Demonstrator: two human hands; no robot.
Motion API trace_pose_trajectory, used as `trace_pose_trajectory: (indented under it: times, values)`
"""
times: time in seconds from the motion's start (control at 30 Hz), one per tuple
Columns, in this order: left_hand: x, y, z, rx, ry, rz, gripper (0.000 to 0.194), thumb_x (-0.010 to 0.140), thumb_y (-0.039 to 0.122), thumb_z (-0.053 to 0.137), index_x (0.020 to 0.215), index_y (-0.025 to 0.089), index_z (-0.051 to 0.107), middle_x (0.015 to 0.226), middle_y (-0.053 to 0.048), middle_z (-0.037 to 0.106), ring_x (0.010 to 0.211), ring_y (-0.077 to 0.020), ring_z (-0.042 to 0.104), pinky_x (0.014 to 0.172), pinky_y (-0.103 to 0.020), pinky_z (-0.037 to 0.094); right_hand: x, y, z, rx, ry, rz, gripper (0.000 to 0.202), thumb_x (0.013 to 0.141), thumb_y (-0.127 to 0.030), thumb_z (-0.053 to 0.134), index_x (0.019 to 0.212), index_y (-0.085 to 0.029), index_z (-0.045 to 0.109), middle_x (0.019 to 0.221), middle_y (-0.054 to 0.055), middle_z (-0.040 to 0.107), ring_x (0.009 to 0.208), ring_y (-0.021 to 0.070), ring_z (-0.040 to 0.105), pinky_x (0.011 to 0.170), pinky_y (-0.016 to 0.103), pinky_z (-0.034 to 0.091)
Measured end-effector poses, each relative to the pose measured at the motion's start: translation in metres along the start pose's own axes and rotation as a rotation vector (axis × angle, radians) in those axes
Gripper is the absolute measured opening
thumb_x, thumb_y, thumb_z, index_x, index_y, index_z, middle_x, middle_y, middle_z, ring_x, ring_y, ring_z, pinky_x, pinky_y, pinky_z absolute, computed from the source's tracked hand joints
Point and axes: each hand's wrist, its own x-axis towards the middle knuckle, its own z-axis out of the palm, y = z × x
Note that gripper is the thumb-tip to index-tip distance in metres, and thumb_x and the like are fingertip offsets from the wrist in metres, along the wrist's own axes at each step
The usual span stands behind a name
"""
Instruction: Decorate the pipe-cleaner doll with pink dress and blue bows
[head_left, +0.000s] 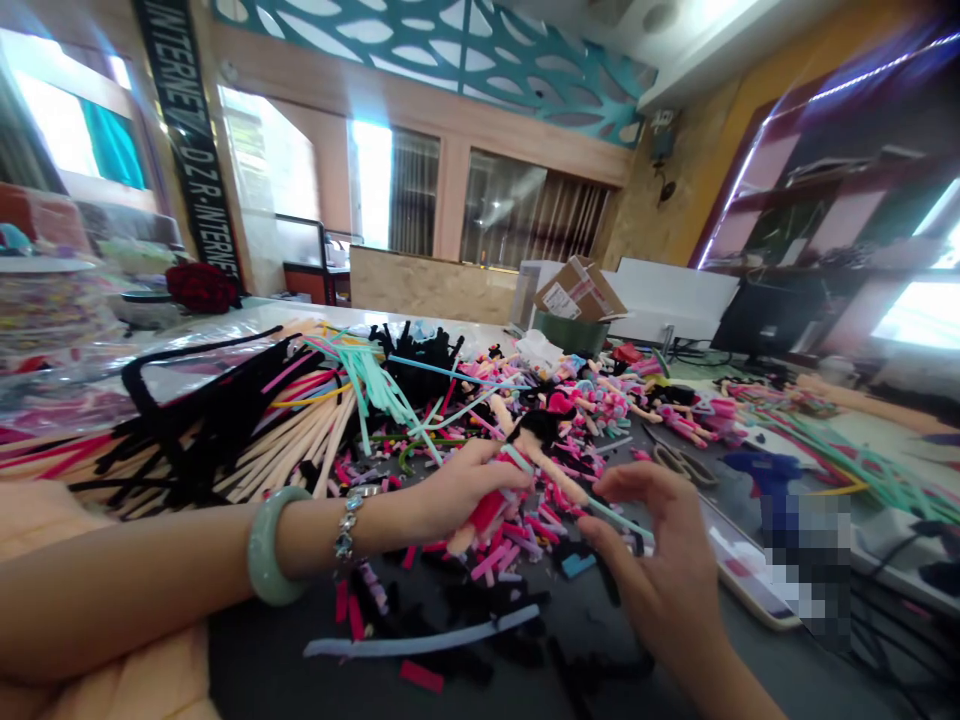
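A small doll of fuzzy pipe cleaner [536,450], with black hair, beige limbs and a pink dress, is held in my left hand [465,495], its fingers wrapped round the dress. A mint-green pipe cleaner [626,522] runs from near the doll's outstretched arm toward the lower right. My right hand [667,560] is beside that strip, thumb and forefinger apart with the strip passing through the gap. Beneath both hands lie many short cut pieces [517,555], mostly pink, purple and black. A pale blue strip [427,640] lies in front.
Bundles of long beige pipe cleaners [315,440] and black ones [217,420] spread at left. Finished dolls [592,395] are heaped behind. Scissors [679,462], a blue glue gun [769,475], a phone [750,575] and cables are at right. A cardboard box [579,290] stands at the back.
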Motion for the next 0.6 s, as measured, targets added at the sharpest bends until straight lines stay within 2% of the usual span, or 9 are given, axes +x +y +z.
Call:
trace_pose_trajectory:
  times: [0.13,0.4,0.6]
  values:
    - [0.004,-0.009,-0.002,-0.315,-0.054,-0.121,0.021,0.074,0.031,0.050,0.076,0.012,0.058,0.051,0.000,0.055,0.033,-0.0102,0.048,0.033,-0.020,0.038,0.000,-0.002,-0.003,-0.068,-0.008,-0.044,0.030,0.083,-0.034,0.063,0.106,-0.023,0.047,0.088,0.000,0.056,0.081,0.0147,0.057,0.076,0.028,0.046]
    - [0.006,-0.013,-0.002,-0.527,-0.078,-0.145,0.021,0.070,0.021,0.049,0.082,0.009,0.061,0.066,-0.008,0.064,0.054,-0.0170,0.064,0.048,-0.025,0.052,0.001,-0.006,-0.003,-0.157,-0.081,-0.104,0.023,0.086,-0.033,0.060,0.103,-0.021,0.049,0.085,0.001,0.059,0.079,0.0139,0.058,0.074,0.025,0.046]
    - [0.005,-0.015,-0.002,-0.477,-0.263,-0.090,0.024,0.070,0.016,0.049,0.092,0.009,0.054,0.076,-0.013,0.069,0.045,-0.0207,0.066,0.031,-0.020,0.040,0.002,-0.009,-0.003,-0.186,-0.163,-0.202,0.018,0.084,-0.027,0.063,0.094,-0.020,0.051,0.082,0.001,0.058,0.075,0.0146,0.057,0.070,0.025,0.046]
